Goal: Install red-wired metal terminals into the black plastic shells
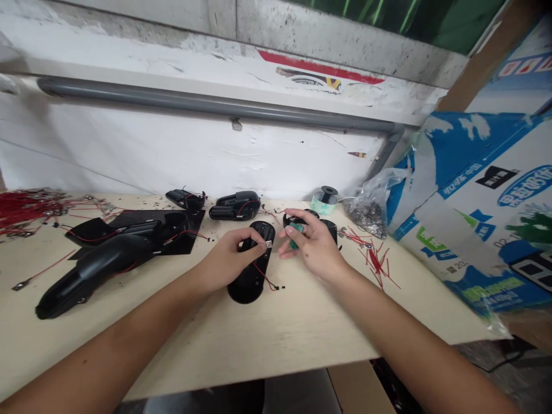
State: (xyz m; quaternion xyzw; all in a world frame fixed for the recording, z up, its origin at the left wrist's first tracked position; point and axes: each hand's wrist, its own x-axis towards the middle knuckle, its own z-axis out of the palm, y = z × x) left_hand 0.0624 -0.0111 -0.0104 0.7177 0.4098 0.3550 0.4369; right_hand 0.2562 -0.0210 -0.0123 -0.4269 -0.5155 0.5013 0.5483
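Black plastic housing lies on the counter beneath the left hand, whose thumb and forefinger pinch a small metallic part; the right hand, loosely curled nearby, seems to hold a green object.

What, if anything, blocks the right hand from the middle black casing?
Nothing visible lies between the right hand and the black casing, though the left hand, pinching a small silvery part, covers some of it.

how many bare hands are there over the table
2. The left hand pinches a small silvery piece above an elongated black plastic shell; the right hand, right of it, holds a partly hidden green item. No others show.
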